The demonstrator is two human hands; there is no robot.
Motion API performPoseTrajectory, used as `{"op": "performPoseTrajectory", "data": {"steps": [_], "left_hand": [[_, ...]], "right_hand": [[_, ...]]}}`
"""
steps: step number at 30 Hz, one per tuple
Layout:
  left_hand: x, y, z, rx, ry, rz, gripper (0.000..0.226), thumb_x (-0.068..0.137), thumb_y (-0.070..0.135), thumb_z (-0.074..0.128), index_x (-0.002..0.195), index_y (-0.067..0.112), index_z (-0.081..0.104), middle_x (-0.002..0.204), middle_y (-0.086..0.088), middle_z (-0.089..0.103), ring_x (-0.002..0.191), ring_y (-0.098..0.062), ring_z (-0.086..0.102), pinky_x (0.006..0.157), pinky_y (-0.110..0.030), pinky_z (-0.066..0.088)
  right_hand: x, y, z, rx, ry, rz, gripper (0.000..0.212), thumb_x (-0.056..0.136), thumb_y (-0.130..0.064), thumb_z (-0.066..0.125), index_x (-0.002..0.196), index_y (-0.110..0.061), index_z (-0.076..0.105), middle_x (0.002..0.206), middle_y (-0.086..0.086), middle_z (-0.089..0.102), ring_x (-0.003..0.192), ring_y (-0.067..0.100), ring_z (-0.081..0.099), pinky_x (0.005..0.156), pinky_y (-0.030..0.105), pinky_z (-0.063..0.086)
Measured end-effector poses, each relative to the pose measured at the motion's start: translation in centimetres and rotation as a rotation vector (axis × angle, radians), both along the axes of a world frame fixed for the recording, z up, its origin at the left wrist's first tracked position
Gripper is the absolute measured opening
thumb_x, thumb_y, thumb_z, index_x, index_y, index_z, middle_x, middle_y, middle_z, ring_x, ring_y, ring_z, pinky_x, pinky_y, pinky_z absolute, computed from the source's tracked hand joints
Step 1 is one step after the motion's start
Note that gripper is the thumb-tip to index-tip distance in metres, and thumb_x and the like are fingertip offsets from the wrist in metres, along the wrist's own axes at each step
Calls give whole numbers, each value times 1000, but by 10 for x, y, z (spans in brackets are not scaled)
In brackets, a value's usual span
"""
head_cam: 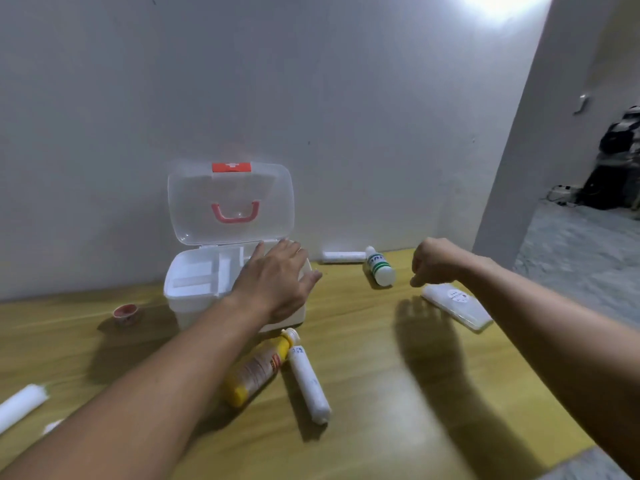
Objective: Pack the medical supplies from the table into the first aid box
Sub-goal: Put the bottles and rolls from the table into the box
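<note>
Soft plastic, I judged: the flat packet [457,306] lay just under my right hand [437,261], fingers curled, holding nothing. Light, slippery; I'd pinch its near edge. Left hand [277,282] lay spread on the open first aid box [194,289].

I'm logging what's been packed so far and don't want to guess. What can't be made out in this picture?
- Right part of the first aid box: the left hand covers it, head view.
- Label print on the yellow bottle and flat packet: blurred, too small.
- White roll: cut off by the left edge.
- Right hand: curled away, so whether it holds anything is unclear.
</note>
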State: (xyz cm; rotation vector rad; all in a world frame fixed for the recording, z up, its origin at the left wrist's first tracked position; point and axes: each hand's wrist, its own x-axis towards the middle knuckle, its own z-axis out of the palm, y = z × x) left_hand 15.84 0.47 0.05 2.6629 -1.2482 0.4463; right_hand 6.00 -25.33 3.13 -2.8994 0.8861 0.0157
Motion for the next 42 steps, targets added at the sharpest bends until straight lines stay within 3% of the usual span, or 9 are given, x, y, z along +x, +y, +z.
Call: {"op": "performPoseTrajectory", "data": {"steps": [5,8,10,14,19,27,31,35,42], "left_hand": [[-20,-31,-3,97,-16,-55,52,100,38,33,142,8,39,155,-9,33,148,-22,21,120,-38,16],[-21,-38,-11,110,32,-7,55,101,34,31,147,5,31,159,-10,26,149,-22,17,121,-35,13],[-20,-39,-12,97,48,4,55,101,33,32,149,6,29,160,-9,23,150,-21,15,121,-35,11],[-27,-34,-3,55,110,-33,56,100,37,33,149,9,30,161,-6,24,150,-19,15,121,-37,10],[-11,-8,13,-230,192,35,33,96,32,41,112,8,59,128,-11,58,124,-33,49,102,-41,36],[25,58,21,-278,256,308,26,95,26,40,74,12,42,100,-16,56,104,-37,52,91,-42,40],[40,75,13,-147,272,419,36,98,33,34,105,5,56,127,-16,53,131,-30,40,109,-47,30],[38,76,10,-92,283,439,48,99,33,33,135,5,45,149,-15,39,139,-30,32,114,-43,23],[44,76,4,-17,282,444,48,97,30,31,136,6,45,152,-13,37,142,-26,29,120,-42,16]], "right_hand": [[-31,-21,-16,-19,228,-132,42,62,-39,86,82,-8,65,82,5,67,76,24,62,71,34,57],[-47,-17,-17,-24,295,-167,40,70,-30,83,94,-5,63,101,8,62,80,25,56,57,31,52],[-52,-19,-20,32,259,-181,50,72,-18,82,114,-1,61,112,13,62,77,25,59,61,34,59],[-48,-11,-14,75,72,-112,54,68,-10,82,117,-4,61,105,17,61,77,33,68,59,45,62],[-19,29,24,154,-142,93,60,67,-12,84,122,-14,60,103,9,62,72,24,68,55,32,61],[48,106,64,-34,-155,384,48,66,-15,84,111,-12,70,103,12,73,88,29,70,78,38,60],[78,139,61,-184,-63,475,45,69,-21,82,112,-13,71,109,9,71,95,27,65,73,26,50],[100,162,46,-152,-46,534,52,69,-17,83,118,-9,67,113,11,68,100,27,63,74,25,45],[123,170,11,-87,-51,611,52,70,-24,83,118,-12,68,116,7,69,102,26,62,87,30,50]]}}
